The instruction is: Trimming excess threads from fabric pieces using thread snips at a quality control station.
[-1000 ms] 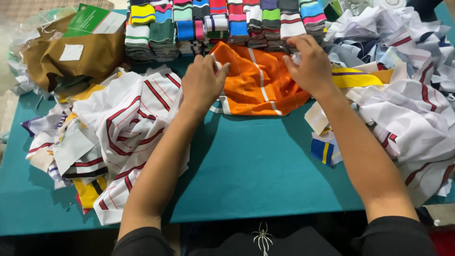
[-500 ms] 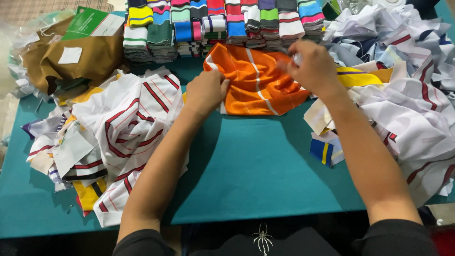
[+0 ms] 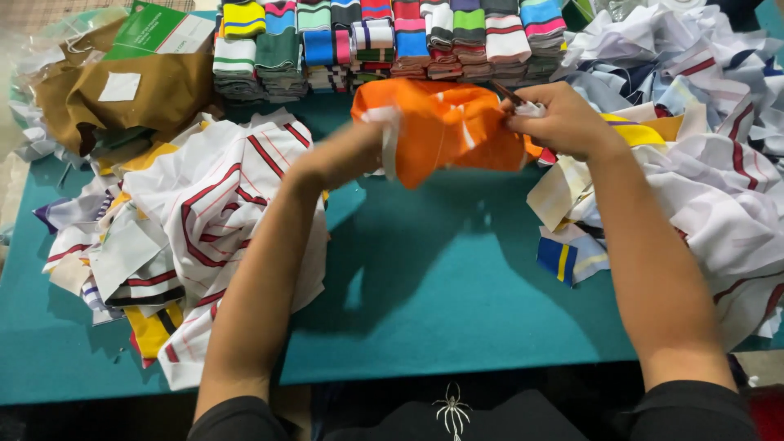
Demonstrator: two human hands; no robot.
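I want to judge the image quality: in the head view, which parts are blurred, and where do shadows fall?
In the head view, the left hand is smeared by motion blur where it meets the orange cloth; the right hand is fairly sharp, as are the striped rolls. Soft shadows of both arms fall on the teal table. No strong glare shows.

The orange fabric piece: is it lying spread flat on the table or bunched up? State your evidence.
Bunched up. The orange fabric piece is gathered and lifted between the left hand and right hand, creased, off the teal table.
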